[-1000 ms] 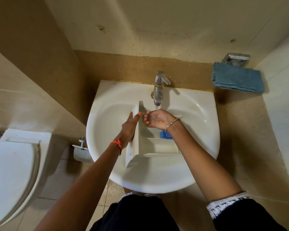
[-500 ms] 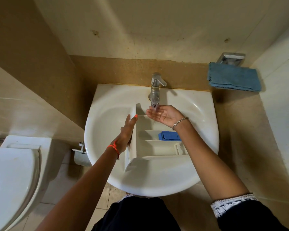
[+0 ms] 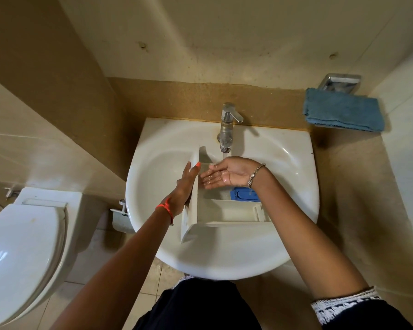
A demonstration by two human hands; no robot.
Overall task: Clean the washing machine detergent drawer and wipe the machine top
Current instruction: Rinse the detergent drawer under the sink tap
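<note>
The white detergent drawer point(image 3: 227, 211) lies in the white sink point(image 3: 284, 148), its front panel to the left and a blue insert point(image 3: 243, 194) on its right side. My left hand point(image 3: 185, 186) rests flat against the drawer's front panel, thumb over its top edge, holding it steady. My right hand point(image 3: 227, 173) is open, palm up and wet, over the drawer's far compartment. Water runs from the chrome tap point(image 3: 227, 129) just behind that hand.
A folded blue cloth point(image 3: 342, 113) lies on a chrome wall holder point(image 3: 341, 84) at the back right. A white toilet point(image 3: 22, 246) with its lid shut stands at the left. A toilet roll holder point(image 3: 119, 210) sits under the sink's left rim.
My right hand has turned palm up and moved down and left over the drawer, away from under the tap. The left hand stays on the front panel.
</note>
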